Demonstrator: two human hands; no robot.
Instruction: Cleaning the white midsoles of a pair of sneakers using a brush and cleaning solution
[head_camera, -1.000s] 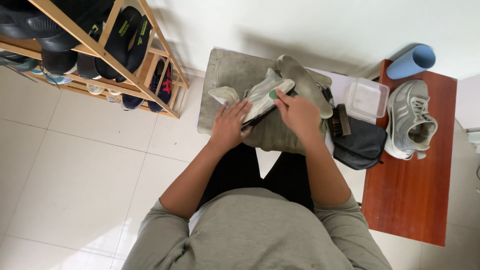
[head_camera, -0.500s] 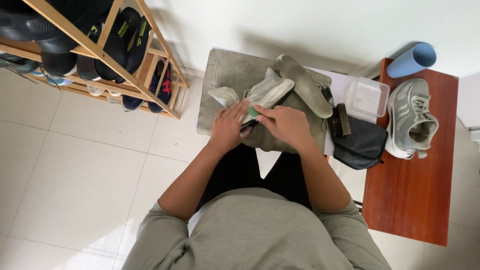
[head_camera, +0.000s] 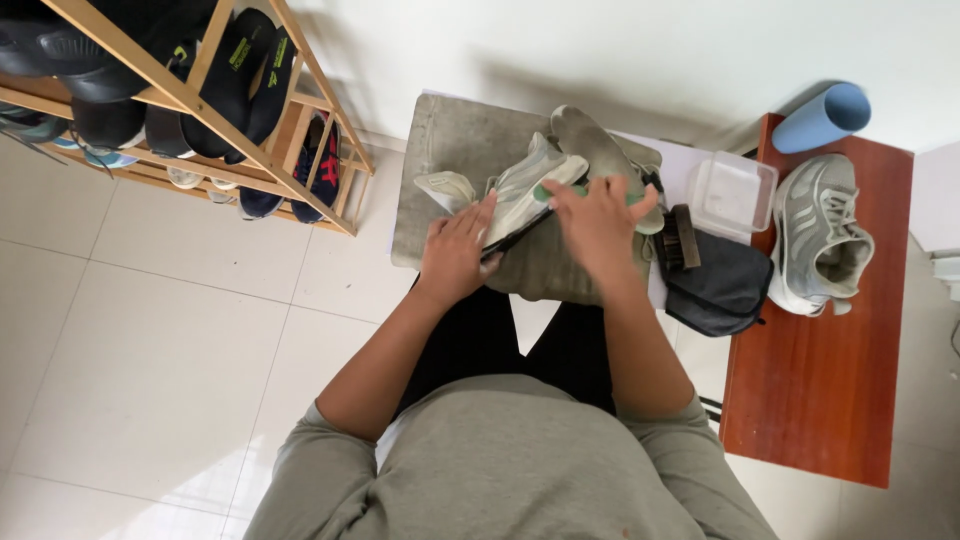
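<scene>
While two hands work: one grey sneaker (head_camera: 528, 185) lies on the towel (head_camera: 470, 140) over the lap.
Left hand (head_camera: 455, 255): flat, pinning the sneaker.
Right hand (head_camera: 598, 225): gripping one green brush (head_camera: 545, 191), fingers spread.
Count: second sneaker (head_camera: 820, 235) on the desk (head_camera: 820, 400); one tub (head_camera: 733, 195), one pouch (head_camera: 720, 285).
Change: right hand moved right along the sole.
</scene>
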